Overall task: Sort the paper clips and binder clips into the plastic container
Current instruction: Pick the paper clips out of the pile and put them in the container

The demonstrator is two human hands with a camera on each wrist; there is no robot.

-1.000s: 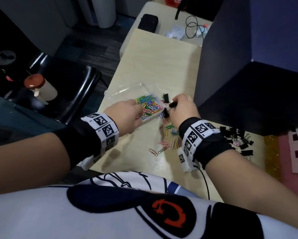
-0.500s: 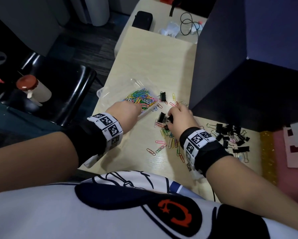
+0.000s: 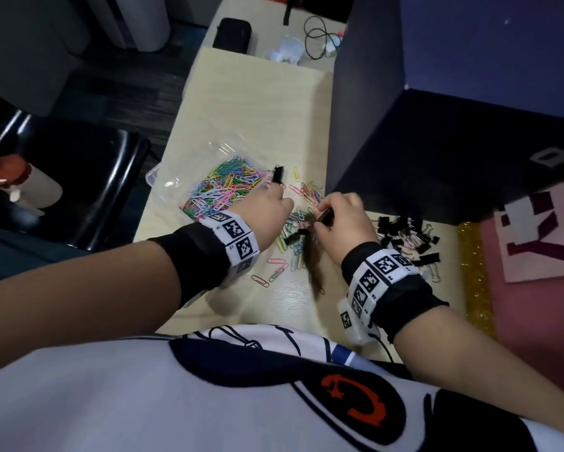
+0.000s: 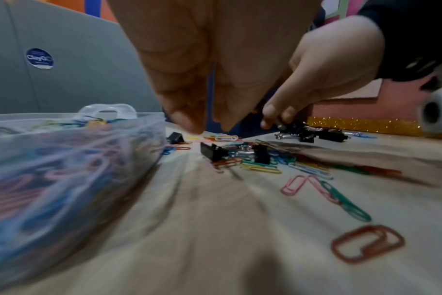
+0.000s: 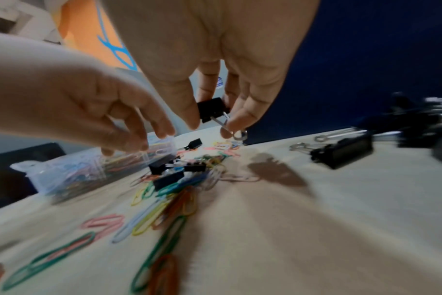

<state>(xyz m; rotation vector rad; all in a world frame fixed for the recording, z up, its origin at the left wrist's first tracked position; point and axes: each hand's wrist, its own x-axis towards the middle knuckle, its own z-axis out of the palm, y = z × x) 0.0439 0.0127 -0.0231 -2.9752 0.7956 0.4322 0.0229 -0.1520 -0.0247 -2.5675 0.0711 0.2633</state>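
Observation:
A clear plastic container (image 3: pixel 153 176) (image 4: pixel 144 127) full of coloured paper clips stands at the table's left side. Loose paper clips (image 3: pixel 275 272) (image 5: pixel 164 203) and a few black binder clips lie just right of it. My right hand (image 3: pixel 326 213) (image 5: pixel 215 119) pinches one black binder clip (image 5: pixel 211 108) between thumb and fingers, a little above the table. My left hand (image 3: pixel 274 200) (image 4: pixel 204 123) hovers beside the container's right edge, fingers hanging down loosely with nothing visible in them. A single binder clip (image 3: pixel 278 173) lies at the container's far right corner.
A pile of black binder clips (image 3: pixel 401 230) (image 5: pixel 341 151) lies to the right of my right hand. A dark blue partition (image 3: pixel 372 125) stands close behind. A black chair (image 3: pixel 78 190) with a red-capped bottle (image 3: pixel 10 181) is off the table's left edge.
My left hand has left the container's near edge and shifted right, over the loose clips. My right hand drew back from the container toward me and now holds a binder clip off the table.

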